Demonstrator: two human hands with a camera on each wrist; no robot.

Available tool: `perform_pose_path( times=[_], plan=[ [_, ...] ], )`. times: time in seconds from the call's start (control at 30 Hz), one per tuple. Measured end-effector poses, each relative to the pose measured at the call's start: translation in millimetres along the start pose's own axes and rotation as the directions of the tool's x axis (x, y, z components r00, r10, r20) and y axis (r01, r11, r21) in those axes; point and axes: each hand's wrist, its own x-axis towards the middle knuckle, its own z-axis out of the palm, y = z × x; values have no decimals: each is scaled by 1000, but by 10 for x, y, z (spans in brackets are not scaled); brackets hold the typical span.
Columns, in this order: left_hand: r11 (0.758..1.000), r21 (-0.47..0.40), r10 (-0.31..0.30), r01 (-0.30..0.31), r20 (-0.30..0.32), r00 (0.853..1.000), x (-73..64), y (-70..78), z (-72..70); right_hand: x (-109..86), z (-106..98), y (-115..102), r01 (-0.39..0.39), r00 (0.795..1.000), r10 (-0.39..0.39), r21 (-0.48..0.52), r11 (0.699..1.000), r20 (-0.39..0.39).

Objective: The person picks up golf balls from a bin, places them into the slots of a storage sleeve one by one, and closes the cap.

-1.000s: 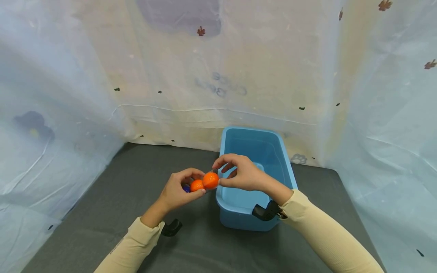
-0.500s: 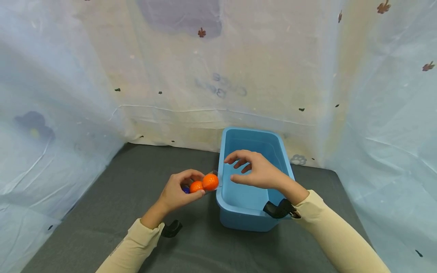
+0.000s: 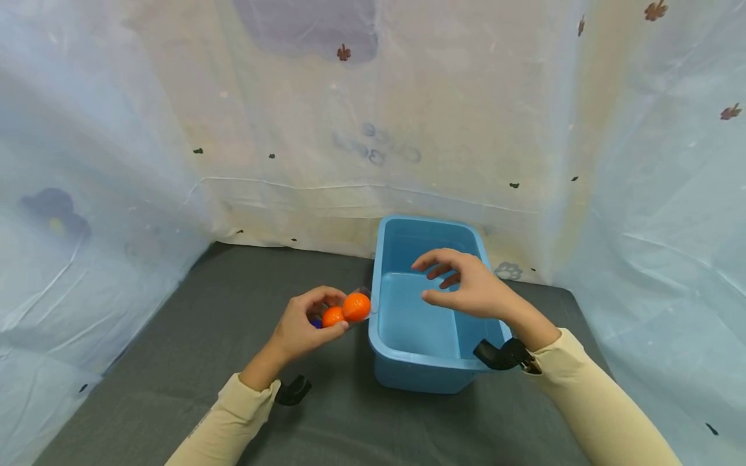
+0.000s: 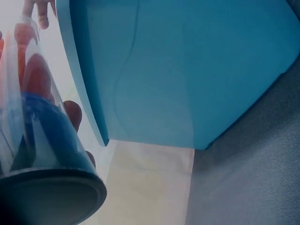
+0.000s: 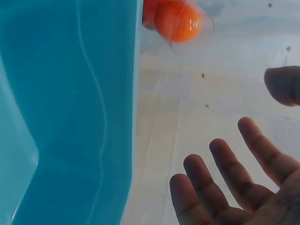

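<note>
My left hand (image 3: pixel 297 327) grips a clear plastic tube (image 4: pixel 56 140) with its fingers curled round the side. Inside it are shiny balls: an orange ball (image 3: pixel 357 307) at the end toward the tub, another orange ball (image 3: pixel 333 316) behind it, and blue (image 3: pixel 316 322) deeper in, partly covered by the fingers. A dark rim rings the near end of the tube in the left wrist view. My right hand (image 3: pixel 474 285) hovers above the light blue tub (image 3: pixel 419 357), fingers spread and thumb apart, nothing between them.
Dark grey cloth (image 3: pixel 256 278) covers the table under the tub. A pale plastic curtain (image 3: pixel 326 213) with printed flowers and leaves hangs behind and at both sides. Each wrist wears a black camera mount (image 3: pixel 294 390).
My right hand has drawn back to the right, from beside the tube's end to over the tub, and its fingers have spread. The left hand and tube have stayed almost still.
</note>
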Motion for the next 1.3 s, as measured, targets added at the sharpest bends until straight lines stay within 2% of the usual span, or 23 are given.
perform_pose_path(
  times=[0.6,0.73,0.9,1.3],
  plan=[
    [996,-11,83,-83,-25,996,-13,9,-73,-359,-328,339,-114,991,106,-122,986,-77],
    [997,-8,76,-76,-28,997,-20,1,-85,-436,-383,428,-155,985,140,-152,976,-103],
    [998,8,61,-60,-31,998,-29,-17,-105,-522,-444,551,-196,976,180,-138,971,-121],
    [998,10,61,-60,-38,997,-42,-38,-118,-762,-468,878,-199,975,168,-224,954,-148]
  ],
)
